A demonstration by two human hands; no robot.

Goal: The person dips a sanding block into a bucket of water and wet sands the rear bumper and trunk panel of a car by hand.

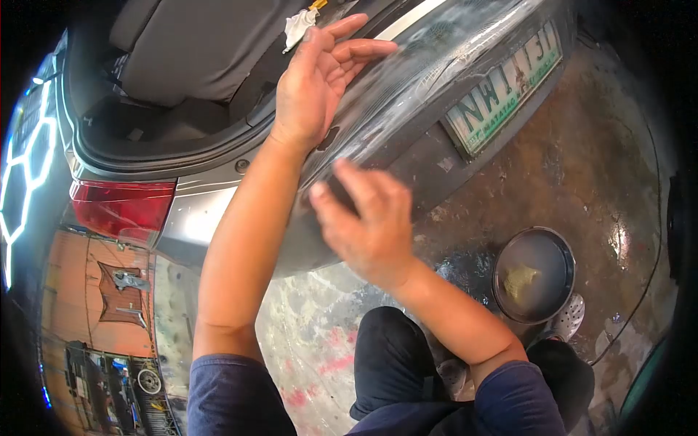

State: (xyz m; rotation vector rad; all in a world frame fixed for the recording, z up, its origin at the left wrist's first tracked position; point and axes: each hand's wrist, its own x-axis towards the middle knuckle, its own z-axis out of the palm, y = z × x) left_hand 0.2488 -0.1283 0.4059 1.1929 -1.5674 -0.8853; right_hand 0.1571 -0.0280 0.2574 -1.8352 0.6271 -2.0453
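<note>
My left hand (316, 87) is raised over the upper edge of the car's rear bumper (407, 109), palm turned to the right, fingers apart and nothing in it. Lower down, my right hand (367, 225) is in front of the bumper's corner, slightly blurred, with thumb and fingers spread and no object between them. The bumper looks scuffed and wet, with whitish smears. A crumpled white cloth or paper (299, 27) lies beyond my left fingers at the trunk edge.
The open trunk (182, 116) and red tail light (127, 207) are at the left. A licence plate (502, 91) is on the bumper. On the wet floor, a round basin (542, 276) holds cloudy water and a yellowish sponge or cloth (520, 282). A cable (649, 280) runs along the right.
</note>
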